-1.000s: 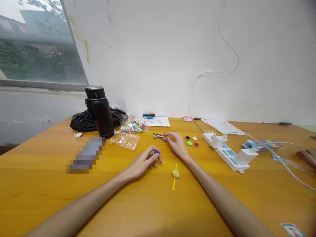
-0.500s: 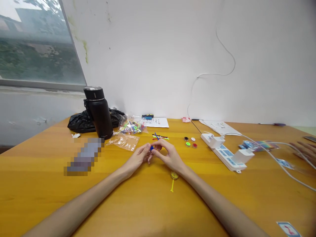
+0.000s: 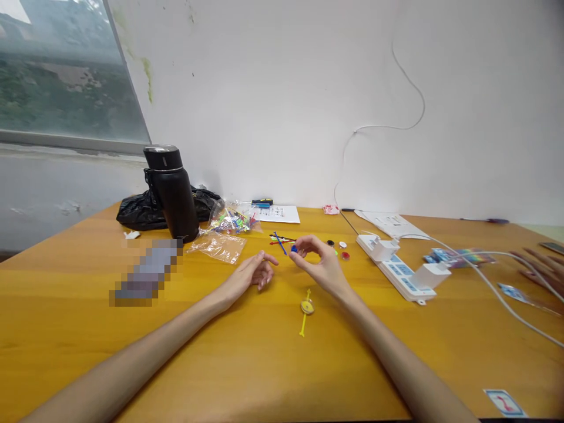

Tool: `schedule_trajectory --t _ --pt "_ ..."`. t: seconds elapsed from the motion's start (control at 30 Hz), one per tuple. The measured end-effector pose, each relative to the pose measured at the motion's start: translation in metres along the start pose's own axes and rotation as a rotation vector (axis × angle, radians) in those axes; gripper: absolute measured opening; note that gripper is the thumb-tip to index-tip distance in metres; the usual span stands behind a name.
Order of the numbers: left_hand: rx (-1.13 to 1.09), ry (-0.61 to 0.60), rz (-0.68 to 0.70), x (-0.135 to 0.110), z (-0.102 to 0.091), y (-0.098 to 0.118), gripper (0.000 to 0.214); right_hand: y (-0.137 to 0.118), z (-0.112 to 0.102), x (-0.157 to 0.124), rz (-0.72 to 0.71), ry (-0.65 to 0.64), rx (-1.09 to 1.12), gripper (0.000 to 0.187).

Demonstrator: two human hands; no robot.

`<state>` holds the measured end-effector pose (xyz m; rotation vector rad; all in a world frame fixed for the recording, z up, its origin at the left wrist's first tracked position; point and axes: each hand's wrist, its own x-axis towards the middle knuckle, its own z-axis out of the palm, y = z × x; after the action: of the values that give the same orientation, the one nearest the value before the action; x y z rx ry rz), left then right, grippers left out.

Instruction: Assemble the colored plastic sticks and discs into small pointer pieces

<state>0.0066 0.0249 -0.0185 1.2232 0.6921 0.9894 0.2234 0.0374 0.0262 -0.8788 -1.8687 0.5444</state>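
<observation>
My right hand (image 3: 321,265) pinches a small round blue piece (image 3: 294,249) between thumb and fingertips, just above the table. Beside it, my left hand (image 3: 252,276) is empty, with the index finger stretched out and the others loosely curled. A blue plastic arrow (image 3: 279,242) lies just past the fingertips, with red, black and green arrows (image 3: 282,238) by it. Nearer me lies a yellow arrow with a round disc (image 3: 307,306) at its middle. Small discs, black, white, green and a red one (image 3: 346,255), sit beyond my right hand, partly hidden by it.
A black bottle (image 3: 171,194) stands at the left before a black plastic bag (image 3: 136,211). Bags of coloured arrows (image 3: 233,220) lie behind my hands. A white power strip (image 3: 396,273) with cables crosses the right side. Another person's hand (image 3: 540,267) rests at the far right.
My hands have moved apart. The right hand has shifted right with the blue piece, and the left has let go of it. The view has shifted slightly, uncovering the whole yellow arrow.
</observation>
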Motion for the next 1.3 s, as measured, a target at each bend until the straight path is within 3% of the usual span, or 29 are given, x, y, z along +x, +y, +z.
schedule_trajectory --t 0.33,0.9,1.03,1.13,1.3 --pt "0.035 -0.003 0.011 0.001 -0.002 -0.005 0.041 0.015 -0.028 0.009 -0.049 0.324 -0.337 0.019" --pt "0.098 -0.011 0.021 -0.001 0.001 -0.002 0.041 0.025 -0.047 0.012 0.001 0.396 -0.426 0.017" --pt "0.128 -0.035 0.038 -0.002 0.001 -0.001 0.040 0.040 -0.064 0.013 0.094 0.358 -0.491 0.017" --pt "0.145 -0.056 0.048 -0.002 0.001 -0.002 0.039 0.052 -0.070 0.011 0.162 0.247 -0.557 0.014" --pt "0.163 -0.076 0.038 -0.003 0.000 -0.003 0.038 0.065 -0.057 0.004 0.065 0.060 -0.844 0.009"
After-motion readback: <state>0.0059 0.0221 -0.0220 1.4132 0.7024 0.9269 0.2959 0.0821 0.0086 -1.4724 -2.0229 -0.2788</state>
